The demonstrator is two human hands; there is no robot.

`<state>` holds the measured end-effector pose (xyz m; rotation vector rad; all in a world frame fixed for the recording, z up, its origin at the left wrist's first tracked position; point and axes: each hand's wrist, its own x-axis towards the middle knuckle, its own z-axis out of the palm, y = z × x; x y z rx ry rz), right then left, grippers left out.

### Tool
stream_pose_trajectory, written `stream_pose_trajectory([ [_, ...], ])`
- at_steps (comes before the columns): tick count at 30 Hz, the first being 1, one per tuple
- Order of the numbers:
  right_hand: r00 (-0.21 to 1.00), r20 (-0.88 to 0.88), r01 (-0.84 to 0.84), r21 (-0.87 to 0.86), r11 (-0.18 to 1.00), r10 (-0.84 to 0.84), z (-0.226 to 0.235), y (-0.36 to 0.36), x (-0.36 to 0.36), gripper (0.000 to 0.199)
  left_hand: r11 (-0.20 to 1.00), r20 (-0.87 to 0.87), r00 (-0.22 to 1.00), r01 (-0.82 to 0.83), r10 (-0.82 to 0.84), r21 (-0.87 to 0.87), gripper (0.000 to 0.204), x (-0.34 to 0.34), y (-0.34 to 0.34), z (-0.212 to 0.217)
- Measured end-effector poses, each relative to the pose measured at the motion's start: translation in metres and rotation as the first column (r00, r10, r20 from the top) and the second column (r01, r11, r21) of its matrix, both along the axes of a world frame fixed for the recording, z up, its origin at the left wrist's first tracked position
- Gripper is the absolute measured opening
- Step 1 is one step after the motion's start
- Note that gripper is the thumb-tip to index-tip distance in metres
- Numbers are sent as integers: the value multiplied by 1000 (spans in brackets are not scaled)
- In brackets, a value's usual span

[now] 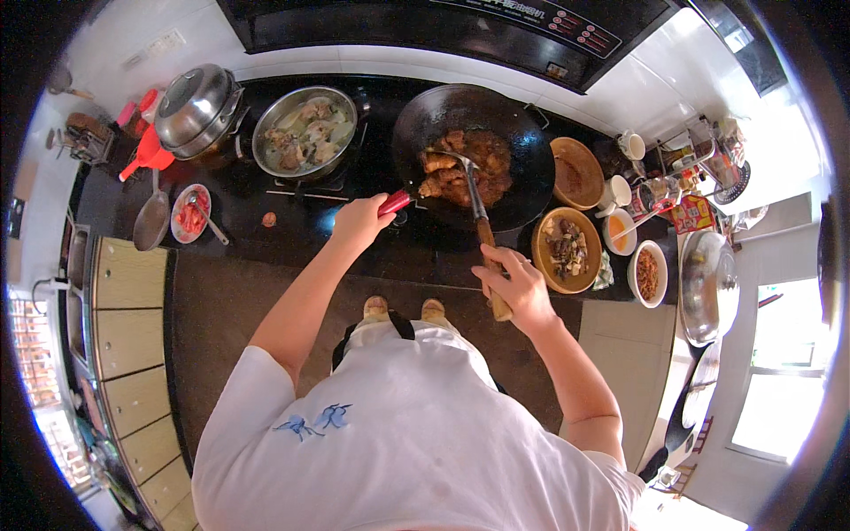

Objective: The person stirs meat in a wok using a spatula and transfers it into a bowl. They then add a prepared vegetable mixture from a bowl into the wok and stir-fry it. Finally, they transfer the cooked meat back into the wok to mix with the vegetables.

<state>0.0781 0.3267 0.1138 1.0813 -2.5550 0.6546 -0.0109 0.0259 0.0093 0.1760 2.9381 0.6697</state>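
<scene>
A dark wok (416,119) sits on the stove, with browned chunks of food (482,173) in brown sauce gathered on its left and middle. My left hand (356,223) is wrapped round the wok's red handle (395,203). In my right hand (520,285) is a spatula (476,190) with a wooden grip, held near its lower end. The spatula's metal blade rests among the chunks and is partly covered by them.
Left of the wok stands a steel pot (305,173) of soup, then a lidded steamer (199,111). A bowl of red pieces (189,217) is at far left. Close on the right are a wooden bowl of mixed food (567,257) and smaller bowls. The range hood (398,35) hangs above.
</scene>
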Motion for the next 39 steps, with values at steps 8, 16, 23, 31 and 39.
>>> stream_pose_trajectory([
  [8, 977, 210, -32, 49, 998, 21, 100, 3, 13, 25, 998, 117, 993, 5, 3, -67, 47, -2, 0, 11],
  [16, 988, 155, 5, 117, 993, -23, 55, -29, 14, 27, 997, 41, 999, 14, -10, -81, 43, -1, 1, 6],
  [23, 966, 154, 233, -164, 959, -208, 26, -15, -25, 24, 999, -62, 998, 28, -29, -25, 46, -1, 2, 3],
  [31, 727, 393, 685, -468, 558, -563, 64, 63, -86, 13, 984, -171, 969, 168, -176, -60, 41, 8, 6, 24],
  [39, 694, 631, 712, -670, 208, -347, -25, 90, -115, 22, 936, -240, 930, 205, -278, -288, 25, 10, 8, 6],
])
